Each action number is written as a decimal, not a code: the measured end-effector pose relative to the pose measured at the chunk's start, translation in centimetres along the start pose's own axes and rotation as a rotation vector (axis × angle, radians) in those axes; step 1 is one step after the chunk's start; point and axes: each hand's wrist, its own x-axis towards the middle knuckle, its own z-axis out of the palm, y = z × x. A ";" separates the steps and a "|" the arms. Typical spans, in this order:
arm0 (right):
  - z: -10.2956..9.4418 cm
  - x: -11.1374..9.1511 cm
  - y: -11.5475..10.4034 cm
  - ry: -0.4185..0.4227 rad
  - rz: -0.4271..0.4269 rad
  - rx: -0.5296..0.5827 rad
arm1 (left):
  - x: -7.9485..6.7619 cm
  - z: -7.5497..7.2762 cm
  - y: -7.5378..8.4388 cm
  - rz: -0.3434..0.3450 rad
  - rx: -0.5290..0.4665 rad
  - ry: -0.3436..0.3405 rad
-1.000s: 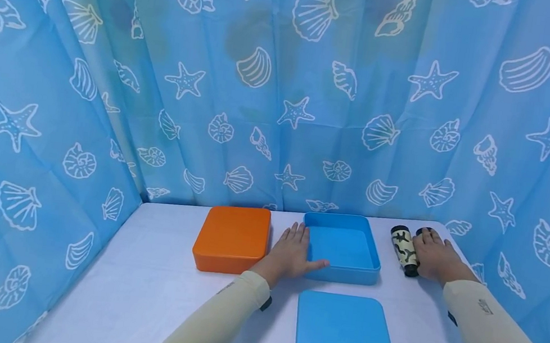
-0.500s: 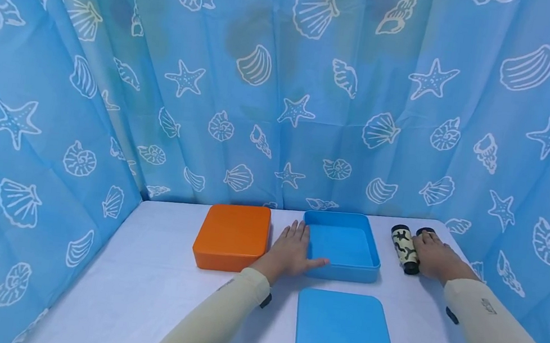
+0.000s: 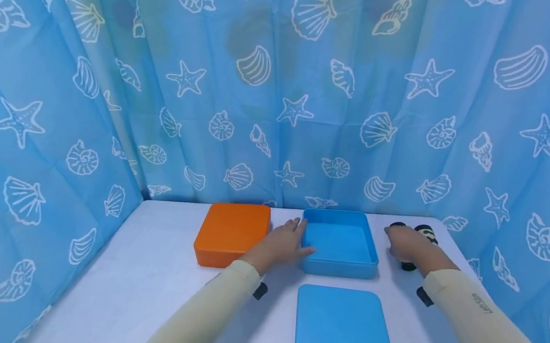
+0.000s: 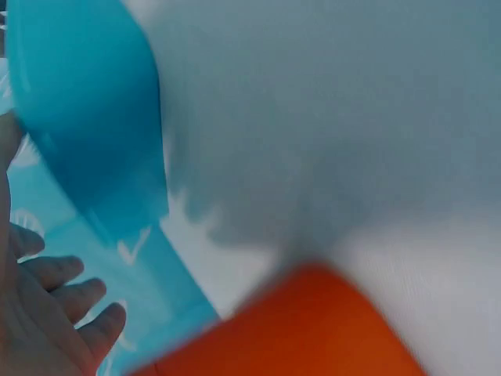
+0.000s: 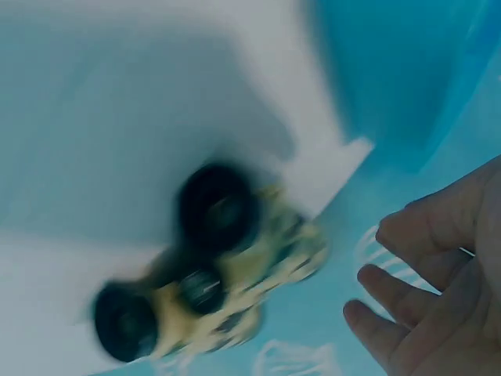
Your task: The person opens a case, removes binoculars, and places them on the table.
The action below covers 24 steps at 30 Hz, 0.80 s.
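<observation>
My left hand (image 3: 282, 243) is at the left side of the open blue box (image 3: 338, 268), its thumb by the front left corner. Fingers spread and nearly straight, it appears beside the box in the left wrist view; whether it touches the wall I cannot tell. My right hand (image 3: 408, 245) hovers over camouflage-patterned binoculars (image 5: 235, 274) and partly hides them in the head view. In the right wrist view its loosely bent fingers are apart from the binoculars and hold nothing. A flat blue lid (image 3: 347, 335) lies in front of the box.
An orange closed box (image 3: 233, 233) stands left of my left hand. A white-covered table (image 3: 150, 282) carries everything. Blue curtains (image 3: 275, 81) with shell patterns rise behind it and at both sides.
My right hand has come off the right barrel of the binoculars and moved left, over the left barrel. My left hand has shifted slightly, its thumb drawn back toward the box's corner.
</observation>
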 end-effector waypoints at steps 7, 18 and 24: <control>-0.8 0.3 -4.6 0.058 -0.148 0.118 | -2.0 -2.2 -4.2 -0.054 -0.050 0.061; 0.3 2.6 -11.1 0.060 -0.283 0.321 | -4.8 -3.2 -13.1 -0.250 -0.056 0.077; 0.2 3.8 -15.4 0.044 -0.267 0.522 | -6.5 -3.6 -17.5 -0.374 -0.150 0.069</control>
